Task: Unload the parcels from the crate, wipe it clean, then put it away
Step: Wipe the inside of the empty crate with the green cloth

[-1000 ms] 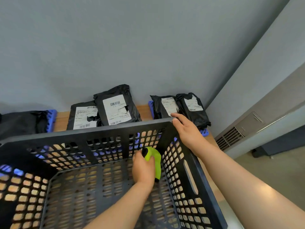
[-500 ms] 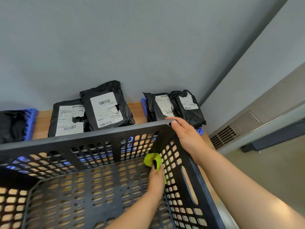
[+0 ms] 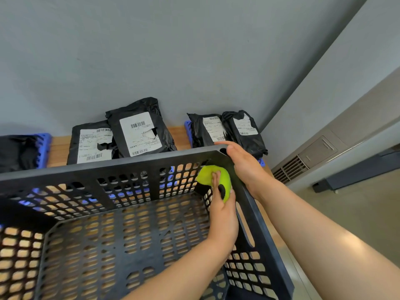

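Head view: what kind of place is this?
Probably a parcel storage or mail room: black parcels with barcode labels lined up on a wooden shelf against a grey wall, and a black perforated crate in front.

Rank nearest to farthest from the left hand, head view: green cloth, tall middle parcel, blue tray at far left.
1. green cloth: gripped in the left hand, at the far right inside corner of the crate.
2. tall middle parcel: behind the crate, near centre.
3. blue tray: behind the crate, far left.
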A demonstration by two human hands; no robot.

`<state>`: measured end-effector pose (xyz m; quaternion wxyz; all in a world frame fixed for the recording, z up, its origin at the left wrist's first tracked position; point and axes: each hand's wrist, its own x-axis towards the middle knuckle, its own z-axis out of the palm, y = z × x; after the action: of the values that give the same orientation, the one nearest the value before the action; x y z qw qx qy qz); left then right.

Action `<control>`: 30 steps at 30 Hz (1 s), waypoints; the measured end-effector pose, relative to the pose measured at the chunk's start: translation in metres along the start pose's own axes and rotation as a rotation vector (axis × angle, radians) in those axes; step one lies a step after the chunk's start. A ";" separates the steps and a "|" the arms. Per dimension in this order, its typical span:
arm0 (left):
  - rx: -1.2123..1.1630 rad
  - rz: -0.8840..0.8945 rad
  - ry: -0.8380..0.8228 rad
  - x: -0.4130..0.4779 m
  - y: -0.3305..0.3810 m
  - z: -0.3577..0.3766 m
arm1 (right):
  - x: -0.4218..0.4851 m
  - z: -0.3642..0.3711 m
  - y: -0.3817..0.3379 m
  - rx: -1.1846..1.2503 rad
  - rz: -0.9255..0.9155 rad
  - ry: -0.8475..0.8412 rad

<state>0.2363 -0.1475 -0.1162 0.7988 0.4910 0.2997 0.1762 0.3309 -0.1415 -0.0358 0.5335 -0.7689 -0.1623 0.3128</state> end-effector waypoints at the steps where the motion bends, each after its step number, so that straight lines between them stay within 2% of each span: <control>1: 0.019 0.042 -0.017 -0.002 0.003 0.001 | 0.000 0.000 0.000 0.017 0.000 -0.001; 7: 0.190 0.308 -0.095 -0.017 0.020 0.007 | 0.001 -0.001 -0.001 0.088 0.034 -0.023; 10: 0.262 0.353 -0.091 -0.017 0.006 0.002 | 0.002 -0.002 -0.001 0.079 0.033 0.001; 13: 0.256 0.268 -0.074 -0.014 -0.018 -0.004 | 0.001 -0.001 -0.002 0.060 0.045 0.023; 18: 0.109 0.053 0.014 -0.008 -0.043 -0.009 | 0.004 0.000 -0.001 0.023 0.067 0.037; 30: -0.009 -0.196 0.070 0.006 -0.084 -0.026 | 0.009 -0.005 0.005 0.019 0.030 -0.022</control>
<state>0.2231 -0.1644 -0.2014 0.8034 0.4494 0.3731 0.1156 0.3404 -0.1413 -0.0422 0.5341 -0.7628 -0.1537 0.3307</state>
